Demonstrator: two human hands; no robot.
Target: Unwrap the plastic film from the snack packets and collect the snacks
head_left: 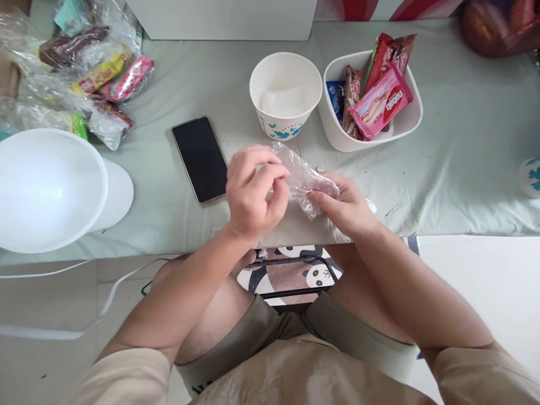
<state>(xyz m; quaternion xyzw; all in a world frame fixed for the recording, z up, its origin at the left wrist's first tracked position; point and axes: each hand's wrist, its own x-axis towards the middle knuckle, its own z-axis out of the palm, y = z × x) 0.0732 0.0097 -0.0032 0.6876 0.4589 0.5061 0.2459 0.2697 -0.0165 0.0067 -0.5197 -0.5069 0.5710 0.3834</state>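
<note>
A crumpled clear plastic bag is stretched between my two hands, just over the front part of the cloth-covered table. My right hand grips its bunched lower end, thumb on top. The fingers of my left hand are curled in a pinch at the bag's upper left edge. Whether anything lies inside the bunched part cannot be made out. Directly beyond my hands stands a white paper cup with blue leaf prints and something whitish inside. A black-screened phone lies beside my left hand.
Right of the cup, a white tub holds several wrapped snacks, a pink wafer pack on top. A large white bucket stands at left, before a heap of bagged snacks. A white box sits behind.
</note>
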